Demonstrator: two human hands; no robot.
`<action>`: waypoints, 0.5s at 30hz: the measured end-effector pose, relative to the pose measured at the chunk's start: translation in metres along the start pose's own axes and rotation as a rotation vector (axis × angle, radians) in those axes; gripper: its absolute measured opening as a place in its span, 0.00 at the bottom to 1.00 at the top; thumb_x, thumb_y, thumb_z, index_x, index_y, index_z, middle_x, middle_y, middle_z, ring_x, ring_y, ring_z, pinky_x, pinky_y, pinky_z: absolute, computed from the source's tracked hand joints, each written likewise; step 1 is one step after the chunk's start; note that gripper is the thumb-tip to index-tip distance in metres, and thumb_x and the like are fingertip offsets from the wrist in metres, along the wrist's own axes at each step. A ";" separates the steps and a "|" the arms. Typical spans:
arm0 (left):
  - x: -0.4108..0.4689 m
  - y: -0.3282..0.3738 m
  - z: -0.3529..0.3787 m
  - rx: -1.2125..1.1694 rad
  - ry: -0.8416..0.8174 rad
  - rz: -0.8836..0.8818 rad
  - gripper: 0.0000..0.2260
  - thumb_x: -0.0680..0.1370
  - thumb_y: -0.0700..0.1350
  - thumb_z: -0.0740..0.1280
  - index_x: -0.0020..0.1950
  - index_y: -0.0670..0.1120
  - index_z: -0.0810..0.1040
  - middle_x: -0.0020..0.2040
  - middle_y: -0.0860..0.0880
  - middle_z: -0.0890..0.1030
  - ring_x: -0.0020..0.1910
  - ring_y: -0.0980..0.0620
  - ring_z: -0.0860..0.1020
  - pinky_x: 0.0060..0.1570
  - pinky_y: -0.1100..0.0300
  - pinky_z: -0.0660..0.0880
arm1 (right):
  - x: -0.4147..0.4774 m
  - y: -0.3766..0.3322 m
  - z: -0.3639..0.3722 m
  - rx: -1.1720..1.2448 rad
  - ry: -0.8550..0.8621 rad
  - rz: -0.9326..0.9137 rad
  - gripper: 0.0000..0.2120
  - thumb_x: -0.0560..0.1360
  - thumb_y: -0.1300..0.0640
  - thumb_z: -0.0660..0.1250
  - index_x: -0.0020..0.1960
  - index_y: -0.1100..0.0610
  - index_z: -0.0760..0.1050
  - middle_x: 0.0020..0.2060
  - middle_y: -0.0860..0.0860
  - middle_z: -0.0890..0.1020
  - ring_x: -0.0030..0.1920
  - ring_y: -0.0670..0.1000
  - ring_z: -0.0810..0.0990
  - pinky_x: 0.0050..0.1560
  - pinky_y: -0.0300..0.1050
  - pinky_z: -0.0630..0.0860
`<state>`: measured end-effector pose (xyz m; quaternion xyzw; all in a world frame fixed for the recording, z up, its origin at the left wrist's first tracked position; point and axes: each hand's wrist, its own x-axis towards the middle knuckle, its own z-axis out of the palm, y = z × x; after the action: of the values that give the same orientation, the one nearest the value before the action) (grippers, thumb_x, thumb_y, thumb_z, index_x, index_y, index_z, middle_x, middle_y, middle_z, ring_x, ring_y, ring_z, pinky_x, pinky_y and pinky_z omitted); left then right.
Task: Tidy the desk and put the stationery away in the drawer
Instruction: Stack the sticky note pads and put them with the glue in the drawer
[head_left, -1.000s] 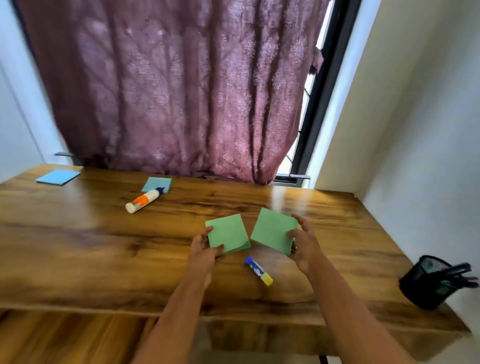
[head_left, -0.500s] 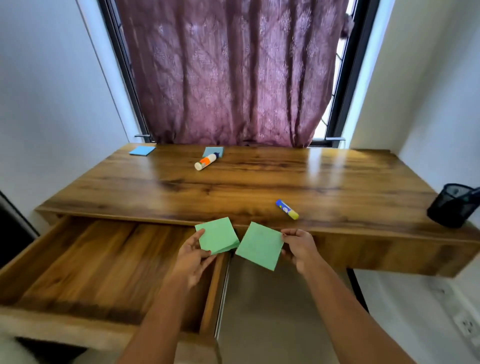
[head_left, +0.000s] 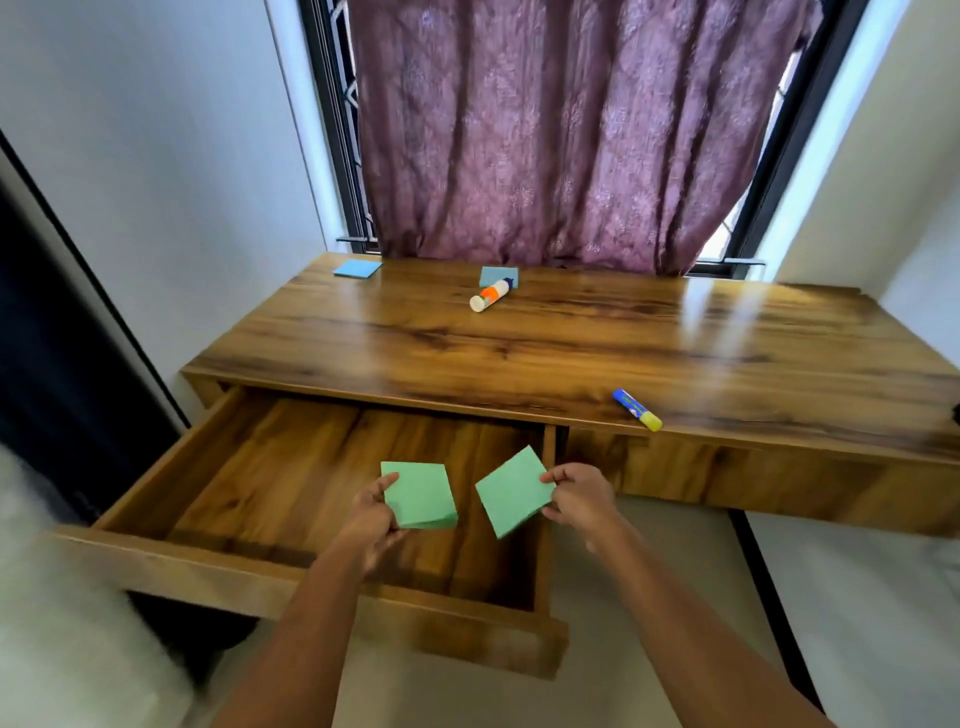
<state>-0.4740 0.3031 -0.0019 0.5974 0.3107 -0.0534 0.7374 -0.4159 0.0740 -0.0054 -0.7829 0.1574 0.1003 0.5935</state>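
Note:
My left hand (head_left: 373, 514) holds a green sticky-note pad (head_left: 422, 496) over the open wooden drawer (head_left: 156, 561). A second green pad (head_left: 511, 493) is pinched by my right hand (head_left: 579, 496) above the drawer's right side. On the desk top (head_left: 571, 353) lie a white glue bottle with an orange band (head_left: 491, 296), a blue and yellow glue stick (head_left: 636, 409) near the front edge, and two blue pads, one at the back left (head_left: 357, 268) and one behind the glue bottle (head_left: 498, 275).
The drawer sticks out from the desk's left half toward me and its inside is bare wood. A purple curtain (head_left: 561, 135) hangs behind the desk. White walls close in on both sides. Something white and blurred (head_left: 62, 623) fills the lower left.
Both hands carried the green pads off the desk top and down to the left, over the open drawer. The view pulled back, and the black mesh pen holder has left the frame.

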 end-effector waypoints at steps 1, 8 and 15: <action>0.006 -0.001 -0.009 0.028 -0.006 -0.015 0.20 0.80 0.32 0.57 0.70 0.45 0.70 0.68 0.39 0.68 0.65 0.41 0.71 0.59 0.48 0.74 | 0.000 0.000 0.013 -0.024 0.039 0.000 0.10 0.76 0.70 0.60 0.47 0.58 0.76 0.57 0.57 0.77 0.59 0.55 0.77 0.47 0.47 0.82; 0.068 -0.018 -0.036 0.144 -0.128 -0.109 0.21 0.79 0.28 0.55 0.67 0.46 0.72 0.65 0.40 0.68 0.57 0.42 0.73 0.59 0.45 0.74 | 0.014 0.005 0.033 0.443 0.259 0.166 0.10 0.77 0.70 0.55 0.42 0.58 0.69 0.53 0.59 0.76 0.52 0.55 0.77 0.43 0.51 0.79; 0.100 -0.018 -0.045 0.233 -0.262 -0.168 0.20 0.78 0.27 0.53 0.58 0.48 0.74 0.61 0.42 0.68 0.58 0.43 0.71 0.56 0.46 0.75 | 0.030 0.013 0.010 0.779 0.254 0.468 0.10 0.77 0.72 0.55 0.56 0.67 0.68 0.46 0.64 0.76 0.42 0.56 0.77 0.26 0.41 0.80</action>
<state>-0.4198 0.3680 -0.0735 0.6386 0.2528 -0.2277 0.6903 -0.3928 0.0766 -0.0301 -0.4515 0.4271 0.0683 0.7804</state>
